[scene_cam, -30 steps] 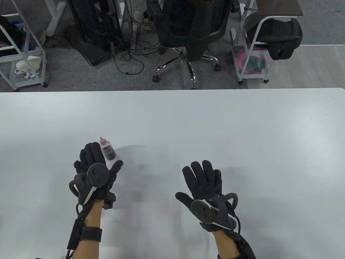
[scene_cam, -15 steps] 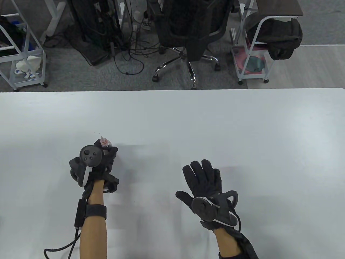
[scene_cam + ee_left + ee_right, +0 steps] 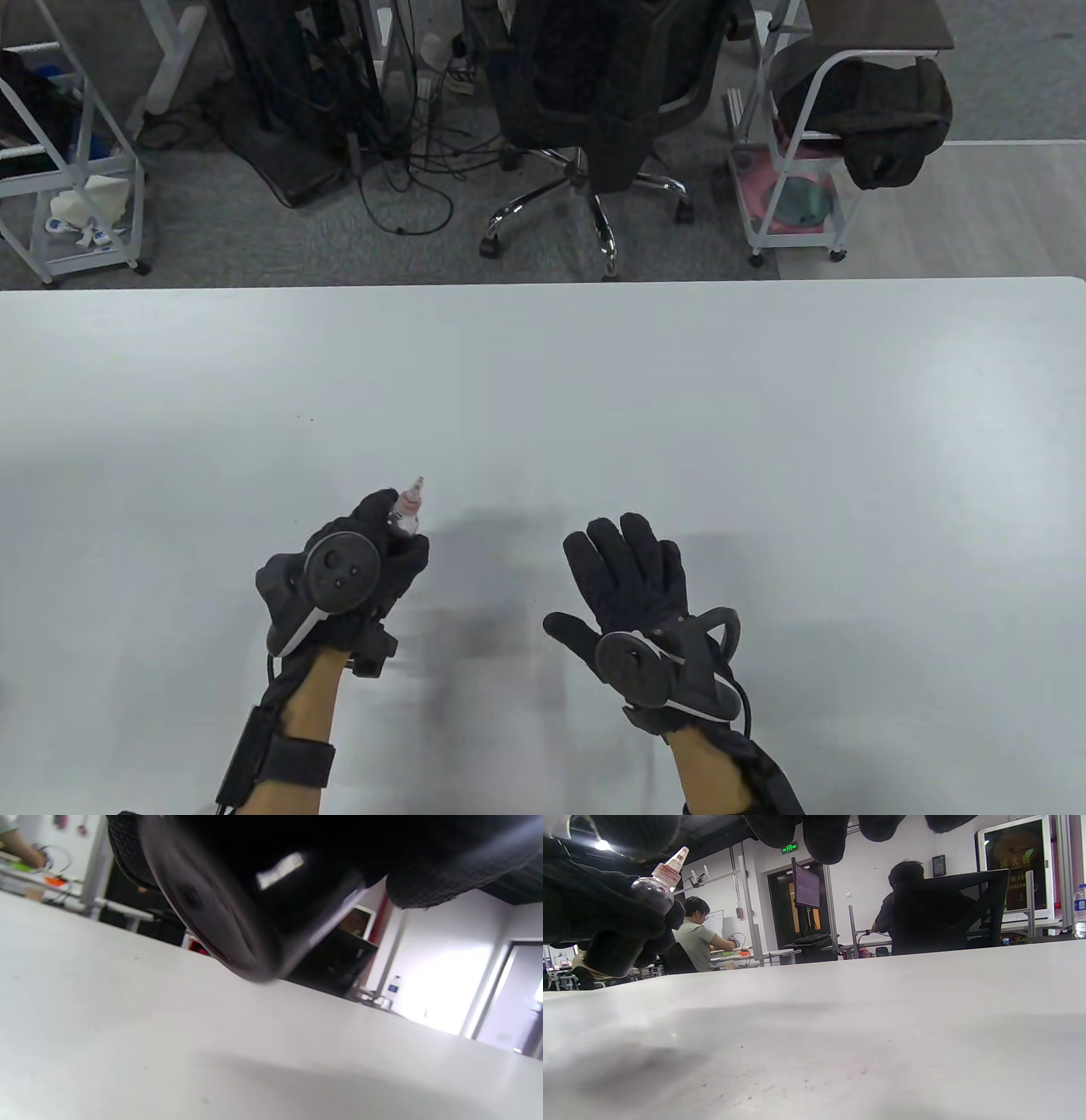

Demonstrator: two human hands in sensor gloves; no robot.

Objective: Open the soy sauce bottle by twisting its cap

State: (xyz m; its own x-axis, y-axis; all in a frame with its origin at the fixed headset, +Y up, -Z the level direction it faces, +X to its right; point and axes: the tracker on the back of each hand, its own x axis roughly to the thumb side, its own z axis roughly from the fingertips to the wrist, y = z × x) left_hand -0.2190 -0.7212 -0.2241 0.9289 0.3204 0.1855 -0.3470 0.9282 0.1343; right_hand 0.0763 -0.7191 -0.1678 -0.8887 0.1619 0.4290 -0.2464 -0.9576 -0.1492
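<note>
1 step of this job looks done and the main one is not: my left hand (image 3: 361, 569) holds the soy sauce bottle (image 3: 405, 512) up off the bench (image 3: 764, 407), fingers wrapped around its dark body, with the neck and nozzle poking out above them and tilted away toward the far right. In the right wrist view the bottle (image 3: 654, 887) hangs clear of the bench surface, its pale cap (image 3: 672, 865) seated on the neck, so I judge that no twisting has begun. The left wrist view is mostly filled by the blurred dark underside of the bottle and glove, so it tells me little beyond the lift itself. My right hand (image 3: 632, 594) hovers near the bottle but apart from it, its grip spread, fingers fanned and touching nothing; only its fingertips (image 3: 823, 836) hang into the top of its own wrist view. What is left, as I judge it: bring the right hand across, pinch the cap with thumb and fingertips, brace the body with the left grip, and turn until the cap comes free. The cap is small and tapered, so I expect a glove could slip on it, and the tilt could let sauce run once it loosens.
</note>
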